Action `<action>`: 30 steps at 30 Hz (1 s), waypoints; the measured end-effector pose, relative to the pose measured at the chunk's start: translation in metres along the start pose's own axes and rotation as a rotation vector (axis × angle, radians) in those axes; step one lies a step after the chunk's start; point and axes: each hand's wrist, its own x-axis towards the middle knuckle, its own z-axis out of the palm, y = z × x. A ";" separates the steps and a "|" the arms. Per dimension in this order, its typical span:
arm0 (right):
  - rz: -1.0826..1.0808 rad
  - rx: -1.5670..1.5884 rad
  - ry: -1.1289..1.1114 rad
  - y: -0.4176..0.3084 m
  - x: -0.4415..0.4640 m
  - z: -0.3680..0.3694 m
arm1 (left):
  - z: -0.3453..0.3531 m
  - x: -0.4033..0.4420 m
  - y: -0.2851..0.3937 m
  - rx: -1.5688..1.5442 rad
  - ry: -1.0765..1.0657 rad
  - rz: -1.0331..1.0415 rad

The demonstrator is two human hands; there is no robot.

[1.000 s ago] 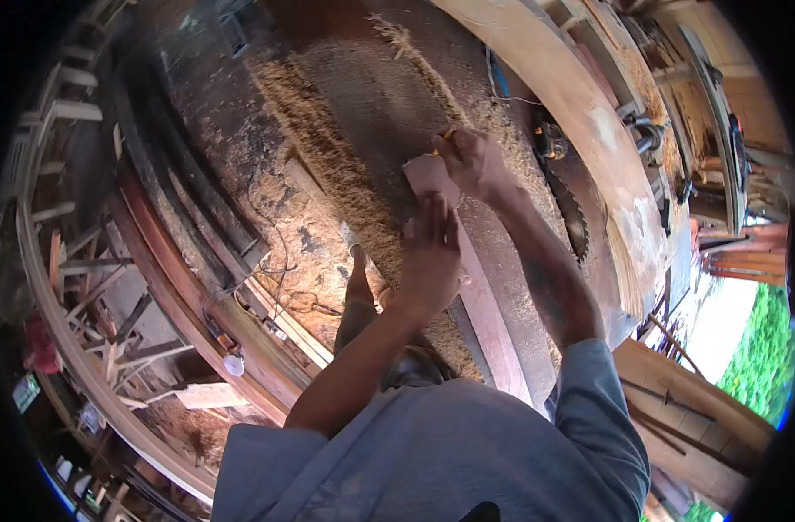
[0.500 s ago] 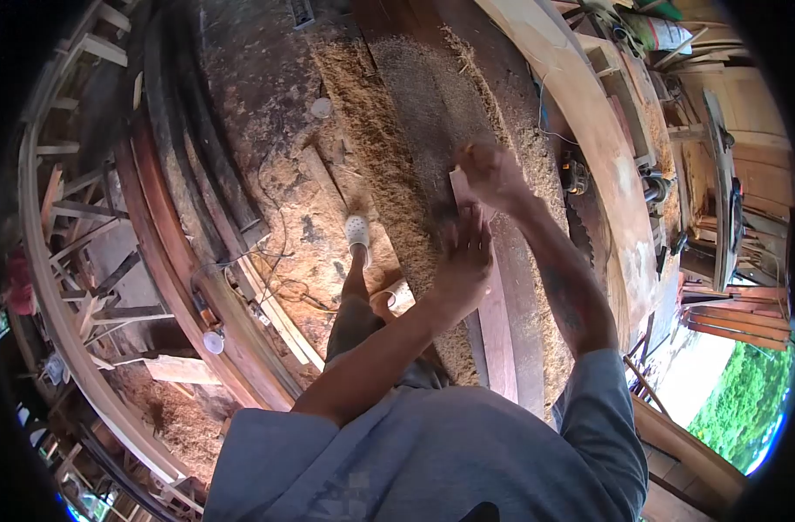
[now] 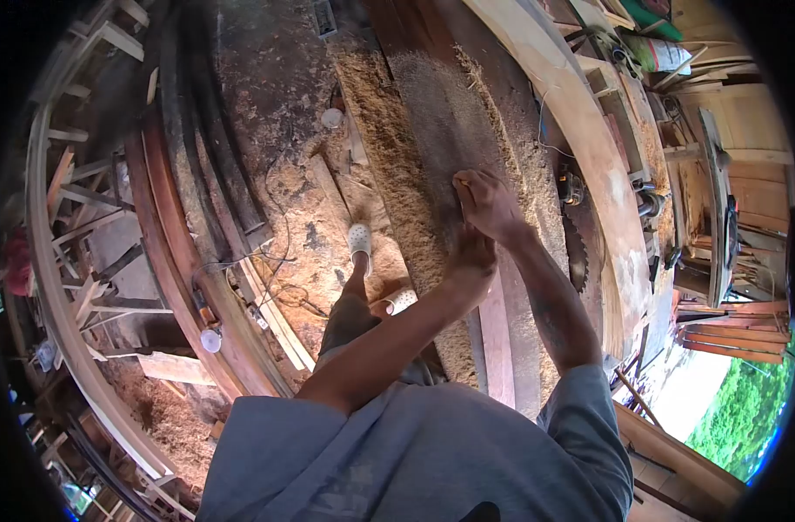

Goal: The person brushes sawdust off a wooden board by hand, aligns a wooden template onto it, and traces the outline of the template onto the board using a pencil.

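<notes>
A long, narrow pinkish wooden board (image 3: 497, 348) runs from near my body up under my hands, on top of a broad sawdust-dusted plank (image 3: 450, 113). My left hand (image 3: 471, 268) lies across the board with its fingers curled around it; part of the grip is hidden. Just beyond, my right hand (image 3: 489, 204) is closed in a pinch over the board's far end. Something small and orange-brown shows at its fingertips, too unclear to name. The far end of the board is covered by my hands.
A toothed circular blade (image 3: 576, 252) and a yellow-black power tool (image 3: 571, 188) sit right of the plank. Beyond them curves a long pale timber (image 3: 602, 165). Thick sawdust (image 3: 376, 113) lines the plank. Dark beams (image 3: 184, 157) and a cable (image 3: 284, 226) lie at left.
My left hand's fingers, stretched over the board before, are now curled in. My right hand, blurred earlier, has moved slightly down and is sharper. The whole view has shifted a little.
</notes>
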 end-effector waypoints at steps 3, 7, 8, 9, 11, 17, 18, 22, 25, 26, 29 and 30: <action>-0.002 -0.047 -0.045 -0.005 0.000 -0.001 | -0.007 -0.002 -0.001 0.000 -0.031 0.004; 0.004 -0.121 -0.382 0.005 -0.023 -0.003 | 0.013 0.003 -0.006 -0.069 -0.038 0.045; -0.003 -0.128 -0.387 0.004 -0.018 -0.003 | 0.012 0.007 -0.005 -0.042 -0.089 0.046; 0.050 -0.116 -0.361 0.005 -0.013 -0.001 | 0.012 0.009 -0.003 -0.017 -0.144 0.055; 0.105 -0.113 -0.337 0.008 0.002 0.001 | 0.010 0.007 0.006 0.100 -0.069 0.008; -0.223 -0.269 -0.093 0.027 -0.022 0.022 | 0.009 0.018 0.007 0.013 -0.220 -0.049; -0.105 -0.207 -0.178 0.008 -0.027 0.010 | 0.008 0.022 0.006 -0.105 -0.287 -0.040; 0.123 -0.198 -0.223 -0.010 0.010 0.011 | 0.007 0.024 0.010 0.124 -0.306 0.113; 0.081 -0.230 -0.085 0.016 0.033 0.003 | 0.009 0.032 0.010 0.414 -0.133 0.107; -0.053 -0.203 0.004 0.023 0.029 0.000 | -0.001 0.033 0.010 0.437 -0.139 0.089; 0.597 0.229 0.531 -0.066 0.006 -0.080 | -0.037 0.037 0.004 0.399 -0.277 0.216; 0.683 0.237 0.681 -0.082 -0.019 -0.082 | -0.044 0.039 0.003 0.325 -0.398 0.267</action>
